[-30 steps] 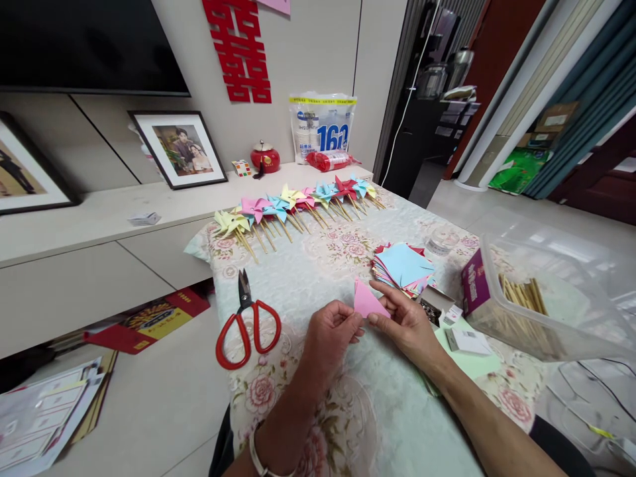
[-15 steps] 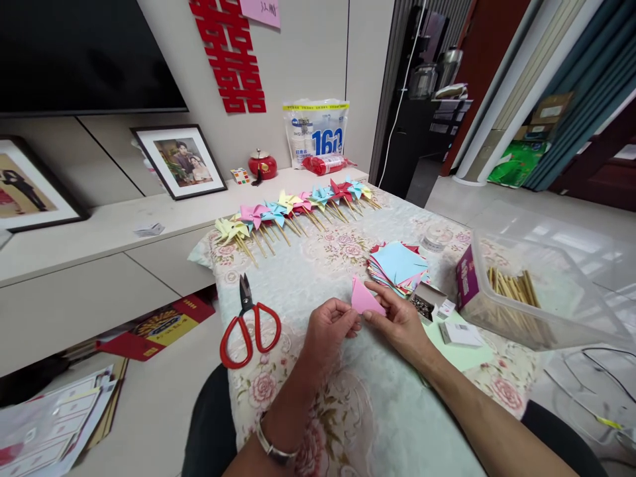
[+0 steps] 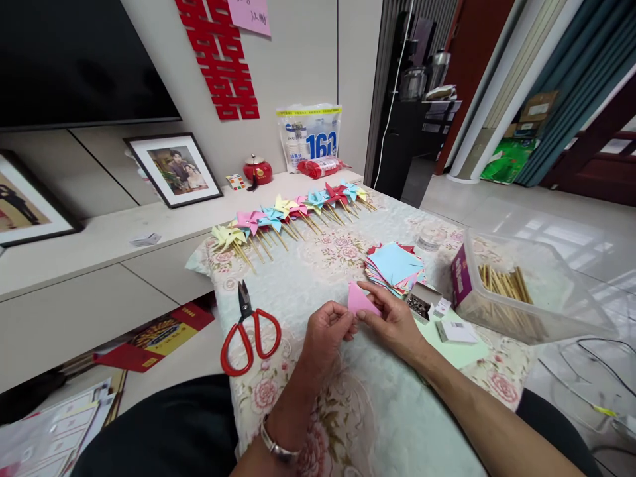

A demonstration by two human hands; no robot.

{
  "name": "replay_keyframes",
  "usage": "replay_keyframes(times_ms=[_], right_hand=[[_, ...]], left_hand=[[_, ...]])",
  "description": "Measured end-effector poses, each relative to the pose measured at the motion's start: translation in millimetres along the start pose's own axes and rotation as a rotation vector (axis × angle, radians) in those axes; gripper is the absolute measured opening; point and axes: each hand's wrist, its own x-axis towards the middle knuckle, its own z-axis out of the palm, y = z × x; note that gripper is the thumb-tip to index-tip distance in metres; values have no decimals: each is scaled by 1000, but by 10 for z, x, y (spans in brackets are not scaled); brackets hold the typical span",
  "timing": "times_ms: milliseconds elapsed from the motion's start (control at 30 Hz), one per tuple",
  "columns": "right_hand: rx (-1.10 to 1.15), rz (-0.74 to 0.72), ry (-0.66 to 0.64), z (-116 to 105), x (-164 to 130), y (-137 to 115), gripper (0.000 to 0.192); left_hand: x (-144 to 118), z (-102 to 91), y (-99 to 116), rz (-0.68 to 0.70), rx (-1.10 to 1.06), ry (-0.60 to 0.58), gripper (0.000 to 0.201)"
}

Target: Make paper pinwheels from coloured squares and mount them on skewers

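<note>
Between thumb and fingers, my right hand (image 3: 390,321) holds a small folded piece of pink paper (image 3: 358,299) above the flowered tablecloth. Close by its left edge, my left hand (image 3: 328,324) is closed in a pinch; what lies between those fingertips is too small to make out. Just beyond the right hand is a stack of coloured paper squares (image 3: 396,264), the top one light blue with cuts in it. An open small box of metal pins (image 3: 418,306) stands near the right wrist. Red-handled scissors (image 3: 249,331) lie to the left, blades pointing away.
Several paper pinwheels on sticks (image 3: 285,215) lie in a row along the table's far edge. At the right, a clear plastic bin (image 3: 556,311) holds wooden sticks (image 3: 504,283). A white small box (image 3: 456,332) rests on a pale green sheet (image 3: 467,354). Behind them stands a tape roll (image 3: 430,238).
The view has shifted slightly. Both hands stay close together around the pink paper, whose tilt has changed a little. The other things on the table stay as they were.
</note>
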Motion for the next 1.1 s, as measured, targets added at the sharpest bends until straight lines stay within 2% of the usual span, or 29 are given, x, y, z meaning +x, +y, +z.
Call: replay_keyframes(times_ms=[633, 900, 1100], right_hand=[[96, 36, -21, 22, 23, 34, 52], [-3, 63, -52, 10, 0, 5, 56], [-60, 43, -62, -25, -34, -17, 56]], left_hand=[[24, -25, -38, 10, 80, -29, 17], [59, -44, -88, -4, 51, 5, 18], [41, -23, -98, -7, 111, -27, 20]])
